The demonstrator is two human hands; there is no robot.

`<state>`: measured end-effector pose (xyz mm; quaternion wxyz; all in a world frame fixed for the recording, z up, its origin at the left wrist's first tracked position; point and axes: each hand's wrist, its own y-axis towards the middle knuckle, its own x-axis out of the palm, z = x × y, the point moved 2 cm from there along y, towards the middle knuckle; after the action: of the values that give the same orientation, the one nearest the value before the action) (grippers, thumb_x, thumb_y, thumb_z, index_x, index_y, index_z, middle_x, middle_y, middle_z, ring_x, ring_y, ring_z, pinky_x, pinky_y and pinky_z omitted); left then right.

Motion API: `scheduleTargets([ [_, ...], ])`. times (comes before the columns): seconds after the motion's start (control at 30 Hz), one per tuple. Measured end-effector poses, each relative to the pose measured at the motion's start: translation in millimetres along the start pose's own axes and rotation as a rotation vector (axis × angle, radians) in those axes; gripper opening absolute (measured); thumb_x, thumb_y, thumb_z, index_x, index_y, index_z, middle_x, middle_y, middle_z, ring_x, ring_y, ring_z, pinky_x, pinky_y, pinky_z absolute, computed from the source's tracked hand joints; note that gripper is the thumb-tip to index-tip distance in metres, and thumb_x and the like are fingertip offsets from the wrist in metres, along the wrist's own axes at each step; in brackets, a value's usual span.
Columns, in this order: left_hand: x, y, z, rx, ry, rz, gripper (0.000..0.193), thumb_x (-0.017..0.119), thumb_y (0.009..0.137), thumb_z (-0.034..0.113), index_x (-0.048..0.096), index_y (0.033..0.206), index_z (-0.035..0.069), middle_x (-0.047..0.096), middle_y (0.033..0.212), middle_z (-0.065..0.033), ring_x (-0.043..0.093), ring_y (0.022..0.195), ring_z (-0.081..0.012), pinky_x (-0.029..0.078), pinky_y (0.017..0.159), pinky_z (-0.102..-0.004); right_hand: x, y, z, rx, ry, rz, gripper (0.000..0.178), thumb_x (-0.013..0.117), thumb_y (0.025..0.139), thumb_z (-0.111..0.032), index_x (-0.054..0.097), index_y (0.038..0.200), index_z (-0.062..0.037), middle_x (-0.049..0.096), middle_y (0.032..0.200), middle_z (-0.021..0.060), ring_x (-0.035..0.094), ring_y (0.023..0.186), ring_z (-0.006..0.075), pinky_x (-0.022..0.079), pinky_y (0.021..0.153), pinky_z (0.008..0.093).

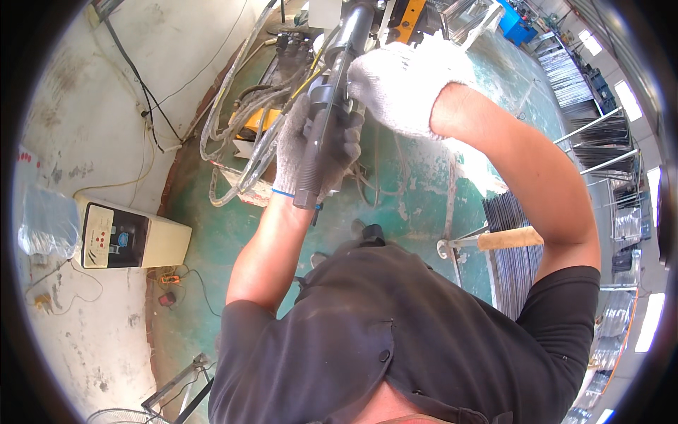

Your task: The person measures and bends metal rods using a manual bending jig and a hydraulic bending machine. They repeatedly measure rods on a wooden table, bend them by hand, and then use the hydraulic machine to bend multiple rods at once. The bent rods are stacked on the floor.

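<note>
A dark metal shaft point(322, 134) with a threaded lower end slants down toward me from the machine at the top. My left hand point(289, 152), in a grey-white knit glove, wraps round it from beneath, its fingertips showing on the right side. Close to the right of the shaft's upper part is my right hand point(413, 88), in a white glove. Glare washes out much of that glove and its fingers cannot be made out. Whether the right hand touches the shaft is unclear.
Grey hoses and cables point(247, 162) hang left of the machine. A cream box-shaped unit point(134, 237) with a control panel stands by the left wall. Bundled dark rods point(515, 268) lie on a rack at right, near a wooden roller point(510, 238). Green floor point(395, 226) spreads below.
</note>
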<state>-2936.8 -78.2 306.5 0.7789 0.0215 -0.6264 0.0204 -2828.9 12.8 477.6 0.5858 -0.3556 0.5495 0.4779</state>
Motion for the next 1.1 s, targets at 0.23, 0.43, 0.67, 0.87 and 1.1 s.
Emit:
scheduleTargets([
  [0.23,14.3,-4.1,-5.5,0.045,0.027,0.124,0.046,0.045,0.115,0.051,0.065,0.131,0.013,0.072,0.105,-0.0049,0.067,0.089,-0.0199,0.056,0.073,-0.0342,2.4,10.0,-9.9,-0.076,-0.122,-0.223,0.020,0.063,0.095,-0.014,0.081,0.095,-0.0047,0.077,0.091,0.0201,0.077,0.088,0.0379,0.061,0.079,0.0468],
  [0.43,-6.4,4.1,-3.9,0.080,0.064,0.038,0.054,0.050,0.111,0.056,0.065,0.127,0.006,0.069,0.106,-0.0112,0.066,0.088,-0.0244,0.057,0.073,-0.0363,2.0,3.0,-18.0,-0.048,-0.129,-0.103,0.021,0.065,0.092,-0.013,0.081,0.096,-0.0010,0.078,0.093,0.0226,0.078,0.089,0.0373,0.062,0.081,0.0453],
  [0.67,4.9,1.0,-4.5,0.032,-0.040,0.000,0.061,0.051,0.109,0.059,0.066,0.123,0.001,0.067,0.104,-0.0208,0.065,0.082,-0.0264,0.058,0.071,-0.0356,-0.2,-1.0,-11.0,-0.067,-0.055,-0.044,0.022,0.065,0.092,-0.013,0.082,0.100,-0.0013,0.079,0.097,0.0231,0.078,0.093,0.0390,0.062,0.084,0.0452],
  [0.87,6.5,4.5,-5.1,0.145,0.135,-0.011,0.059,0.052,0.109,0.057,0.066,0.124,0.002,0.067,0.105,-0.0188,0.065,0.083,-0.0251,0.057,0.069,-0.0343,-6.5,3.4,-17.9,0.014,-0.154,-0.207,0.026,0.058,0.099,-0.020,0.079,0.106,-0.0065,0.079,0.104,0.0186,0.077,0.099,0.0380,0.061,0.089,0.0468],
  [1.1,2.9,0.0,4.7,0.007,-0.053,-0.043,0.057,0.056,0.108,0.052,0.064,0.130,0.000,0.065,0.113,-0.0206,0.063,0.086,-0.0251,0.057,0.072,-0.0332,-3.0,-46.6,-28.2,0.259,0.079,-0.095,0.023,0.055,0.103,-0.014,0.073,0.109,-0.0008,0.077,0.097,0.0228,0.076,0.096,0.0386,0.060,0.078,0.0487],
])
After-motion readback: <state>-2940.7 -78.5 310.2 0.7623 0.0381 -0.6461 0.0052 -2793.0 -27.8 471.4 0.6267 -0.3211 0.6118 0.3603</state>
